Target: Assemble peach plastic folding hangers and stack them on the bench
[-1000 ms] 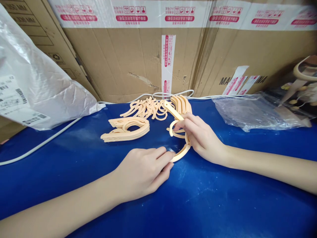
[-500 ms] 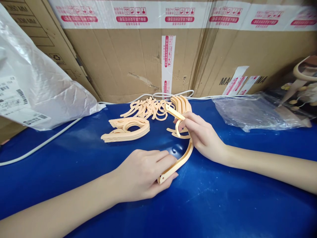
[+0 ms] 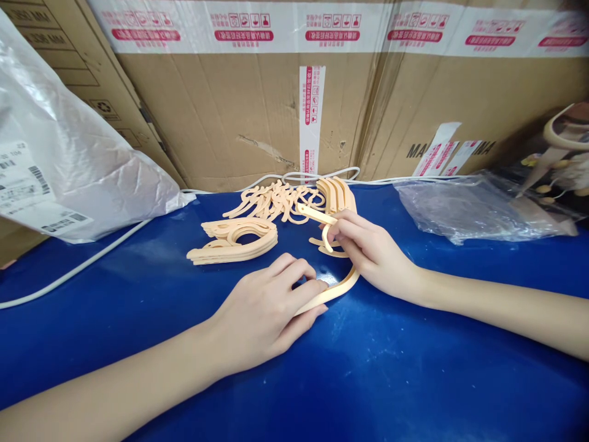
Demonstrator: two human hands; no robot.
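Note:
Between my hands is a cream plastic folding hanger (image 3: 341, 287) with curved arms. My left hand (image 3: 271, 313) pinches the lower arm between thumb and fingers, covering its near end. My right hand (image 3: 380, 255) closes around the other end, holding a straight piece with a holed tip (image 3: 315, 213) and a small hook (image 3: 327, 239); how these join is hidden by the fingers. Behind my left hand lies a stack of folded hangers (image 3: 234, 252). Farther back are a heap of loose hooks (image 3: 271, 199) and several nested curved arms (image 3: 339, 191). Loose curved pieces (image 3: 329, 247) lie beside my right fingers.
Cardboard boxes (image 3: 221, 116) stand along the back of the blue tabletop (image 3: 414, 380). A white parcel bag (image 3: 78, 135) leans at the left, beside a white cable (image 3: 83, 267). Clear plastic film (image 3: 478, 212) lies at the right, near a dark bundle (image 3: 561, 166).
My left hand has shifted slightly up and its fingers have bunched, now covering the lower arm's end. The holed tip at my right hand has swung left and a little down.

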